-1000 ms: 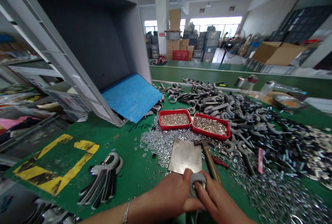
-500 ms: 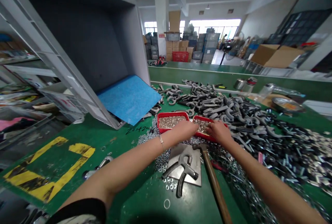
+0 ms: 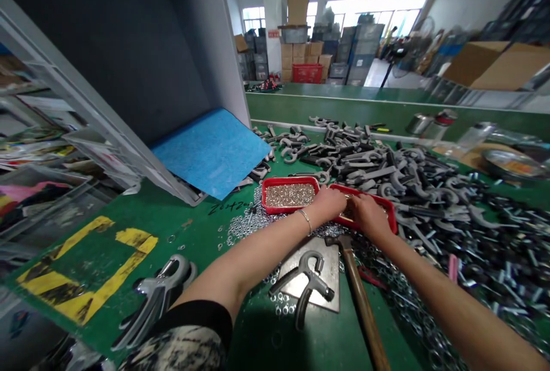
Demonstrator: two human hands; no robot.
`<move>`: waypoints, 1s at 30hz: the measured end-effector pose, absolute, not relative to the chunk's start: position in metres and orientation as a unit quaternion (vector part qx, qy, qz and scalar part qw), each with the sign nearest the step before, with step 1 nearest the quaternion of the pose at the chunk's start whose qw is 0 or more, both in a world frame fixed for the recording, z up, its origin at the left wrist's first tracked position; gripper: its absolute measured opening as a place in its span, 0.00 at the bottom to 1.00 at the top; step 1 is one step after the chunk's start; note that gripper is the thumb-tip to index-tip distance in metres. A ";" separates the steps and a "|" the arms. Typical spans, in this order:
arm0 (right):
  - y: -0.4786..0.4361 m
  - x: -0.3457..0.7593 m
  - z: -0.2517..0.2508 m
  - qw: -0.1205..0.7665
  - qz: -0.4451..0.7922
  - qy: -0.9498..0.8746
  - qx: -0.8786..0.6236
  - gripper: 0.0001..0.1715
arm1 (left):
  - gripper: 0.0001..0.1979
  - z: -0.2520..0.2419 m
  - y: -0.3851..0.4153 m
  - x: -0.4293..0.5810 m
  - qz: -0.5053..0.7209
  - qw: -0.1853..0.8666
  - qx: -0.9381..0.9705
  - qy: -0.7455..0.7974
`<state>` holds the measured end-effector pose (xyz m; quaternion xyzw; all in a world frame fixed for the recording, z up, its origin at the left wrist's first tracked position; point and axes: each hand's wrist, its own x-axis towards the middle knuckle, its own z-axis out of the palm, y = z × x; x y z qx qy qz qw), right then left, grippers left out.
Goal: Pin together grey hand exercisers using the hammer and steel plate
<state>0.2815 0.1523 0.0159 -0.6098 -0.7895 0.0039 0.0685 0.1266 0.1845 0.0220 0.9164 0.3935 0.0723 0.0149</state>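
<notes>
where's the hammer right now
In the head view, the hammer lies right of centre on the green table, along the right edge of the metal plate, its head toward the right red tray.

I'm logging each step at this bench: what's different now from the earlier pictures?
The left hand and right hand let go of the grey grip, now lying on the metal plate, and moved forward to the right-hand red tray. The hammer and left-hand red tray stayed put.
</notes>
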 end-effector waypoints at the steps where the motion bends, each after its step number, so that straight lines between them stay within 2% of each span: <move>1: 0.152 0.281 0.015 0.080 0.006 -0.786 -0.614 0.14 | 0.13 0.022 0.183 0.127 0.084 0.018 0.915 0.393; 8: 0.152 0.281 0.013 0.160 0.032 -0.744 -0.648 0.14 | 0.11 0.035 0.164 0.118 0.182 0.090 0.892 0.405; 12: 0.150 0.289 0.024 0.230 0.076 -0.732 -0.636 0.15 | 0.07 0.039 0.107 0.069 0.228 0.144 0.865 0.424; 15: 0.120 0.290 0.032 0.280 0.130 -0.745 -0.591 0.17 | 0.10 0.030 0.052 0.029 0.271 0.251 0.800 0.473; 17: 0.086 0.284 0.032 0.290 0.185 -0.759 -0.552 0.18 | 0.11 0.022 0.025 0.015 0.266 0.288 0.770 0.504; 23: 0.015 0.248 0.011 0.296 0.367 -0.711 -0.522 0.16 | 0.10 0.007 0.010 0.027 0.168 0.189 0.788 0.561; 30: 0.032 0.232 -0.006 0.252 0.348 -0.730 -0.531 0.15 | 0.12 0.005 0.011 0.028 0.113 0.074 0.864 0.484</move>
